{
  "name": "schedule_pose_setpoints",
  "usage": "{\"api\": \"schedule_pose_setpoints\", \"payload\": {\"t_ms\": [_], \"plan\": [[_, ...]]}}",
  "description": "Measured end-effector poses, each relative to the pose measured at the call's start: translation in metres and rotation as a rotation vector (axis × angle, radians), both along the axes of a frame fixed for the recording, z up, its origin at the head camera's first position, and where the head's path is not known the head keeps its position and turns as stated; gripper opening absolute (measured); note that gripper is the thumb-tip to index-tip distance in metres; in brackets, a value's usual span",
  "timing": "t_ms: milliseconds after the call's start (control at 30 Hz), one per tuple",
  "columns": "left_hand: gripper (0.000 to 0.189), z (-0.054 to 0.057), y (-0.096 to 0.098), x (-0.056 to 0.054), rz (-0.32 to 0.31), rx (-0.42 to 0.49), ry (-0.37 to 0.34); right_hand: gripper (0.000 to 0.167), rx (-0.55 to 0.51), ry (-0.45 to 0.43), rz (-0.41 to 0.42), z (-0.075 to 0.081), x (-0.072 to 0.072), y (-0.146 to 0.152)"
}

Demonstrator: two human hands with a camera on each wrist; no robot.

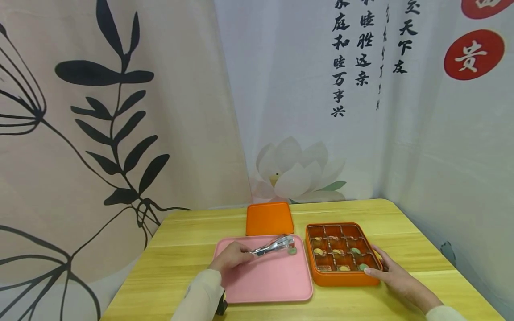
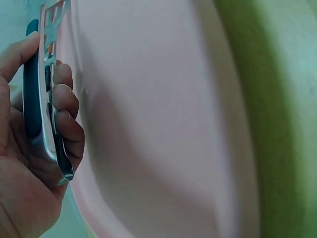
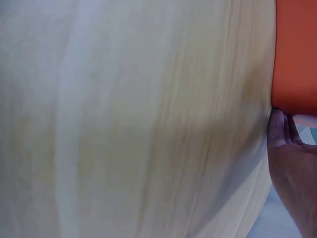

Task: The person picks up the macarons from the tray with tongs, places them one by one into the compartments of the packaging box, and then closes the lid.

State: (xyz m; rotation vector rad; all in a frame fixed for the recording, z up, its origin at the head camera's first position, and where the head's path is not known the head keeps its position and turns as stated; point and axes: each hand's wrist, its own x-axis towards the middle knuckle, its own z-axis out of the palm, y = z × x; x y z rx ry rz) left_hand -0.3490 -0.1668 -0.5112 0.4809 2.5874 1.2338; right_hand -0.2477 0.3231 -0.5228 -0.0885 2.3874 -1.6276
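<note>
In my left hand (image 1: 233, 256) I grip metal tongs (image 1: 270, 246) with dark handle grips, thumb on one arm and fingers curled round the other. The tongs reach over a pink tray (image 1: 265, 285), their tips pointing right. A small round green piece (image 1: 292, 251) shows right at the tips; I cannot tell whether they pinch it. My right hand (image 1: 397, 276) holds the right front corner of an orange box (image 1: 341, 279), thumb over the rim and fingers along the outer side. Small yellow and green pieces sit in several of the box's divided compartments.
A flat orange lid (image 1: 270, 218) lies behind the tray, touching or overlapping its back edge in the head view. Everything stands on a wooden table (image 1: 168, 272). Printed curtains (image 1: 201, 111) hang along its back and right side.
</note>
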Motion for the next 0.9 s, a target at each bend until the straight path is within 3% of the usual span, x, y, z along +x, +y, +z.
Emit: {"api": "schedule_pose_setpoints", "payload": {"t_ms": [400, 900], "plan": [[0.013, -0.005, -0.001, 0.004, 0.009, 0.022, -0.044, 0.09, 0.02, 0.005, -0.001, 0.0, -0.001, 0.0], [0.014, -0.011, -0.001, 0.0, -0.001, 0.009, -0.011, 0.091, 0.027, 0.002, -0.004, 0.002, 0.0, -0.001]]}}
